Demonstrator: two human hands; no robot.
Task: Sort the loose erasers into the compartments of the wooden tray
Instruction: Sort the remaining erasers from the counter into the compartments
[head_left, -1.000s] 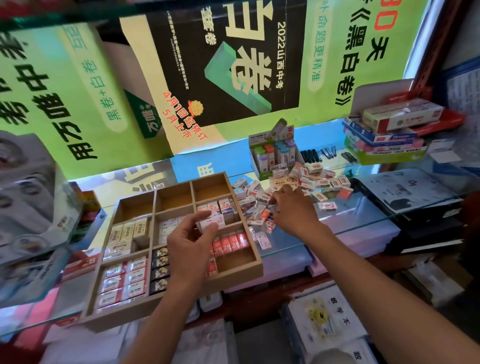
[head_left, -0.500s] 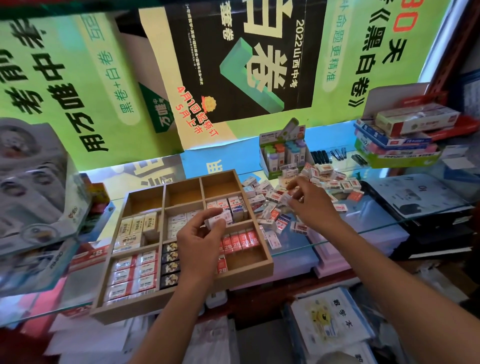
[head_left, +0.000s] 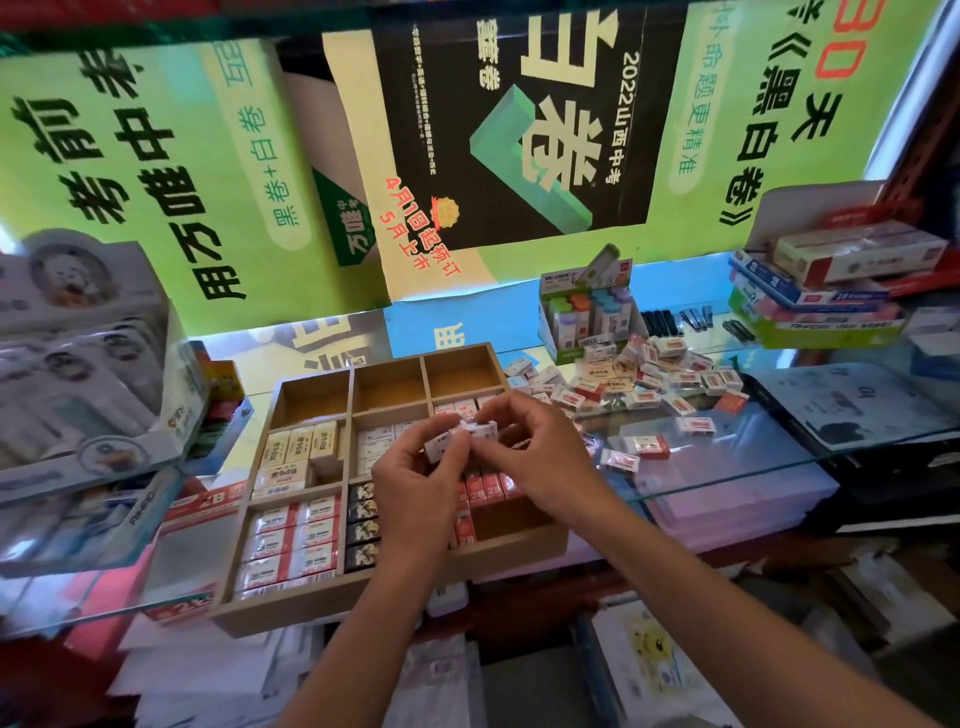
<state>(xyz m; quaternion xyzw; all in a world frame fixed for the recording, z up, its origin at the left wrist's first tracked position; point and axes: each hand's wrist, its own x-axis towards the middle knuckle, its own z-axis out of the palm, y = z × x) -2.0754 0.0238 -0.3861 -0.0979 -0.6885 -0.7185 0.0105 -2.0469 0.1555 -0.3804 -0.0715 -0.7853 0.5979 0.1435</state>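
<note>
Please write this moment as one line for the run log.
hands: left hand and right hand pinch white erasers | place: above wooden tray | loose erasers: unsorted

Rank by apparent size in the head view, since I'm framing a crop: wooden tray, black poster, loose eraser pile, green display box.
1. black poster
2. wooden tray
3. loose eraser pile
4. green display box

The poster hangs farther back, so it is truly bigger.
</note>
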